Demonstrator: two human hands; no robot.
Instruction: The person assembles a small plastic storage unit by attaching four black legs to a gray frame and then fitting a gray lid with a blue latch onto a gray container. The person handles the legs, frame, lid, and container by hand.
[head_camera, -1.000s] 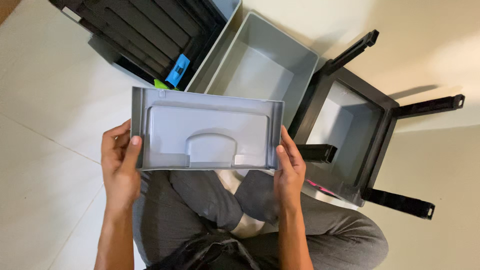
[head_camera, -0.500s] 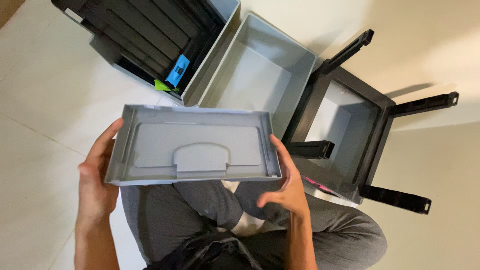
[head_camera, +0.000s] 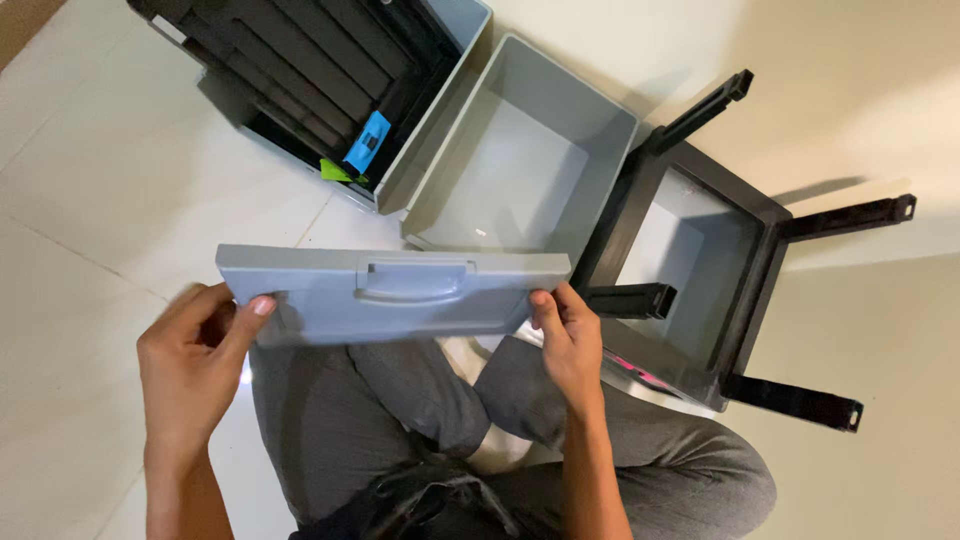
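I hold a grey plastic drawer (head_camera: 400, 295) over my crossed legs, its front face with a moulded handle turned toward me. My left hand (head_camera: 195, 365) grips its left end, thumb on the front. On the other end, my right hand (head_camera: 570, 340) clasps the lower corner. The drawer is tipped so that only its front panel and top rim show.
On the tiled floor ahead lie an empty grey drawer (head_camera: 520, 160), a grey drawer (head_camera: 330, 80) filled with black frame parts and a blue piece, and a black frame (head_camera: 700, 270) with projecting legs holding another grey drawer, at my right knee.
I have tilted the drawer: a second ago its inside bottom faced me, now its front panel does. It also sits a little lower and further left.
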